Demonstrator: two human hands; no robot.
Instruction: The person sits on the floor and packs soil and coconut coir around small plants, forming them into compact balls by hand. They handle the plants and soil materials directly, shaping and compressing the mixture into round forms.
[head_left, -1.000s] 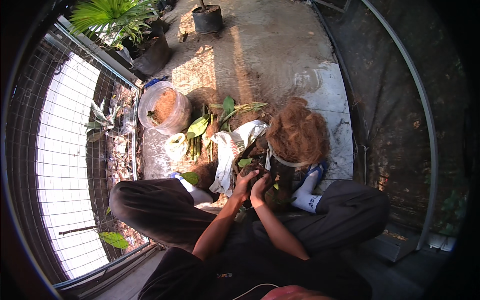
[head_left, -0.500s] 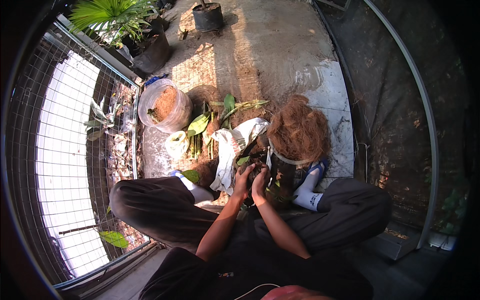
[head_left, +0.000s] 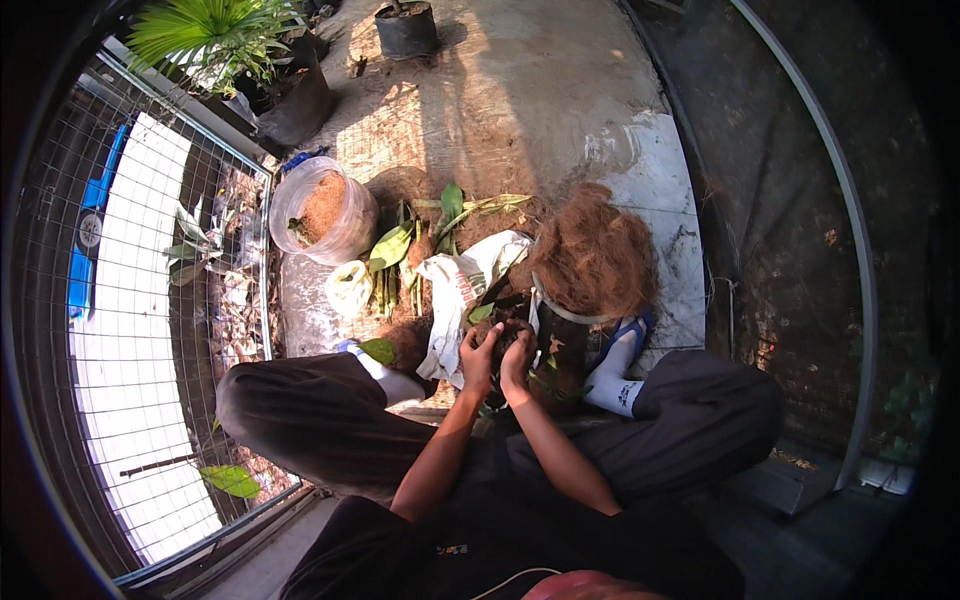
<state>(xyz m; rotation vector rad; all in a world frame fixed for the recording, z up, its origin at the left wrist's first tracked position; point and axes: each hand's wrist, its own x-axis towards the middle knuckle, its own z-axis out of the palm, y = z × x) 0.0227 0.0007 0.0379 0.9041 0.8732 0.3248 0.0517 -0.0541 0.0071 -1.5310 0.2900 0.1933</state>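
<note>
My left hand [head_left: 477, 350] and my right hand [head_left: 517, 352] are cupped around a dark soil clump [head_left: 502, 340], between my crossed legs; a small green leaf [head_left: 481, 312] shows just above it. Close by lies a crumpled white sack [head_left: 451, 296] with dark soil beside it. At the right, a mass of brown fibre [head_left: 592, 250] fills a pale-rimmed container. To the left are long cut leaves and stems [head_left: 390, 247], a clear bucket [head_left: 357, 232] holding brown fibre, and a coil of cream twine or strap [head_left: 349, 286].
Wire mesh [head_left: 140, 330] borders the left, with a blue vehicle [head_left: 81, 283] beyond. A potted palm [head_left: 200, 45] and black planter bag [head_left: 405, 35] stand on the concrete floor [head_left: 500, 90] ahead. A metal-framed dark screen [head_left: 800, 250] runs along the right. My sandalled feet flank the sack.
My hands stay around the soil clump, having shifted slightly. A blue vehicle has appeared beyond the mesh at left. The whole view has shifted a little.
</note>
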